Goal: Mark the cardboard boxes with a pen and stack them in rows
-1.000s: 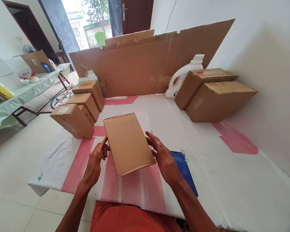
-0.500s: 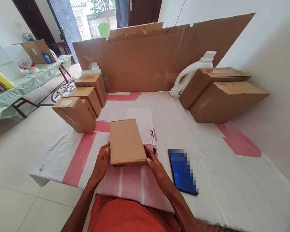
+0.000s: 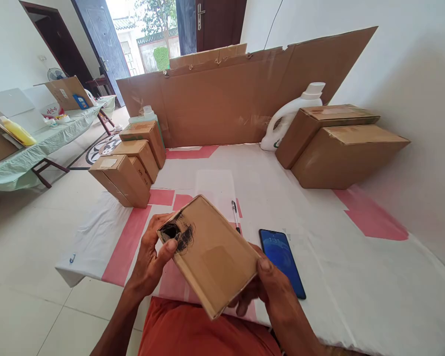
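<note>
Between my two hands a small brown cardboard box (image 3: 217, 254) is tilted above the near edge of the table. Its visible face has a dark hole ringed with black scribble marks near the left corner. My left hand (image 3: 157, 252) grips that corner, thumb beside the hole and fingers behind. My right hand (image 3: 265, 279) holds the opposite corner, with the thumb on the face and the fingers underneath. Beyond the box lies a pen (image 3: 235, 212) on the cloth. A phone (image 3: 282, 259) with a lit blue screen rests to the right of my right hand.
Several cardboard boxes (image 3: 124, 178) stand at the table's left, with a clear bottle (image 3: 147, 112) behind. At the right, two larger boxes (image 3: 344, 158) lean by a white jug (image 3: 292, 116). A tall cardboard panel (image 3: 215, 104) borders the back of the white-and-pink cloth (image 3: 304, 207).
The box has been raised from near the cloth, turned and tilted, bringing a face with a black-marked hole into view. Both hands moved with it and remain on it.
</note>
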`<state>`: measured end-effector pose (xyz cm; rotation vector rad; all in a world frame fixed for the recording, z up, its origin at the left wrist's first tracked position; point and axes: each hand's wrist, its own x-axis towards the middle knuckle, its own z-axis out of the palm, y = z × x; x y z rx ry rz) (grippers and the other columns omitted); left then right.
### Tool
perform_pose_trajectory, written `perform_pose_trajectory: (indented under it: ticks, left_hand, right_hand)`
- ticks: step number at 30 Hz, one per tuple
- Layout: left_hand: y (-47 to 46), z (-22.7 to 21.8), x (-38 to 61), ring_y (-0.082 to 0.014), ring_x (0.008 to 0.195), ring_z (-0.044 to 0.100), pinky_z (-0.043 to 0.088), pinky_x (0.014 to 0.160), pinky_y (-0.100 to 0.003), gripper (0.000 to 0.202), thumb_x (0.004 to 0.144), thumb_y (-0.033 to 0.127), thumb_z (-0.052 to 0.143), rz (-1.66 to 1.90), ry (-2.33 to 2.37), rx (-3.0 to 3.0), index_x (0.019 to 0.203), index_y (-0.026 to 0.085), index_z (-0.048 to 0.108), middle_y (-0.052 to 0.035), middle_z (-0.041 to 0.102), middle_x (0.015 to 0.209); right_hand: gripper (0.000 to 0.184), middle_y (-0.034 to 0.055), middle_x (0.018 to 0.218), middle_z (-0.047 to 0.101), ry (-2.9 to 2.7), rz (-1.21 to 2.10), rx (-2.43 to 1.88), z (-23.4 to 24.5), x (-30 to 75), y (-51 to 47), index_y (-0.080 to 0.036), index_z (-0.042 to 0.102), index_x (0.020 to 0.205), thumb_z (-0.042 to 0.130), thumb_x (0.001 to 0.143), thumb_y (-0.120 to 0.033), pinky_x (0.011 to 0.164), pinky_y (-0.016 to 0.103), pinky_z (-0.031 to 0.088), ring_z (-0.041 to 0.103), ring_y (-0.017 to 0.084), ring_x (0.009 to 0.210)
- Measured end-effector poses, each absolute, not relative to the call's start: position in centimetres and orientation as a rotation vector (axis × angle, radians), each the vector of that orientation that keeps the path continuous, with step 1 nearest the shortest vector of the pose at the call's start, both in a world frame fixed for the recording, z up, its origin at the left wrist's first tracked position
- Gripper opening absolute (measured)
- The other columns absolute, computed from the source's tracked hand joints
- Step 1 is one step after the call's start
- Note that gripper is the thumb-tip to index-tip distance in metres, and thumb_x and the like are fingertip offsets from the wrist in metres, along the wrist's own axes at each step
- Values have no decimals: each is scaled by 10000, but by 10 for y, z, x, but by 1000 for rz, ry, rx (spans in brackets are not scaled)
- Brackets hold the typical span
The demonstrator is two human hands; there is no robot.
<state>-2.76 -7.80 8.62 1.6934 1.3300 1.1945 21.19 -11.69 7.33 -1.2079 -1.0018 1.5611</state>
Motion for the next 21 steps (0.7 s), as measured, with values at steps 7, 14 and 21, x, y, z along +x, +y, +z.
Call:
perform_pose_trajectory:
  ticks: [7,14,21]
  left_hand:
    - [-73,78,-15,-293,1149,649,506,993,-382,463,1015,495,483,974,1230,1407,1331,215,674,-75,717,1272]
    - [-66,84,14,-263,1139,671,533,968,-347,450,1030,525,468,944,1228,1482,1301,235,681,-69,718,1282]
    - [-62,87,-2,-238,939,748,601,830,-315,338,875,469,716,1105,1585,1424,1074,201,763,-68,797,1059]
  right_hand:
    - [532,59,735,750,-1449,1370,-1538,81,260,-134,-344,820,1086,606,848,-769,544,399,565,688,286,596]
    - [401,117,1212,730,-1719,578,-1473,113,210,-60,-270,746,1155,722,880,-563,966,539,550,681,352,1113]
    - [219,172,994,760,-2041,516,-1767,120,156,-43,-214,734,1020,670,943,-409,889,581,536,677,373,1020]
